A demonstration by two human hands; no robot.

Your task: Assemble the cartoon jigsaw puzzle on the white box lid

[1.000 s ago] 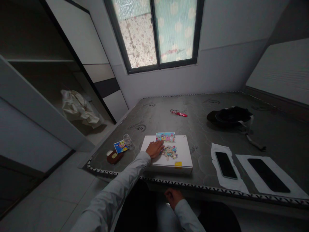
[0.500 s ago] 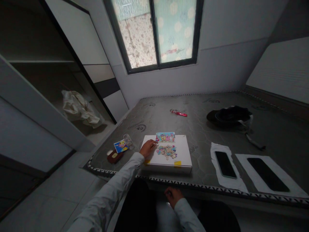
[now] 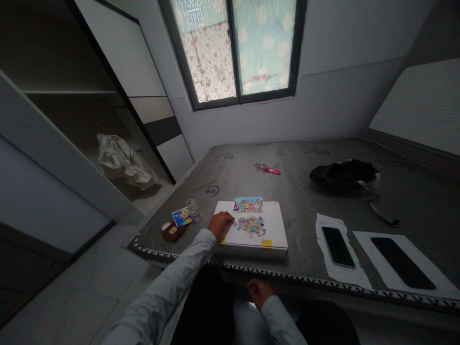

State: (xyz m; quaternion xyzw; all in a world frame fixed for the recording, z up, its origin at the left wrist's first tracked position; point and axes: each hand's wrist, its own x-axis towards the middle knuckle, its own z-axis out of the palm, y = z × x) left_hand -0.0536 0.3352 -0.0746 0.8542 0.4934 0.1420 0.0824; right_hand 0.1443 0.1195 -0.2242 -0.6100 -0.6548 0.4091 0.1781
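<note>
A white box (image 3: 247, 243) lies flat near the front edge of the mattress. Loose jigsaw puzzle pieces (image 3: 252, 226) are heaped on its lid, below a cartoon picture card (image 3: 247, 204). My left hand (image 3: 220, 225) rests at the lid's left side, its fingers pressed together at a small pinkish piece (image 3: 235, 224) on the pile's left edge; the grip is partly hidden. Below the mattress edge, over my lap, my right hand (image 3: 260, 291) is loosely curled, with nothing visible in it.
Left of the box are a blue picture card (image 3: 183, 217), a clear plastic pack (image 3: 193, 210) and a brown case (image 3: 173, 233). To the right lie two phones (image 3: 338, 246) on white paper and a dark cap (image 3: 341, 175). A red packet (image 3: 269, 169) lies farther back.
My left hand's fingertips have drawn down from near the picture card to the left edge of the puzzle pile and closed together. My right hand stays about the same.
</note>
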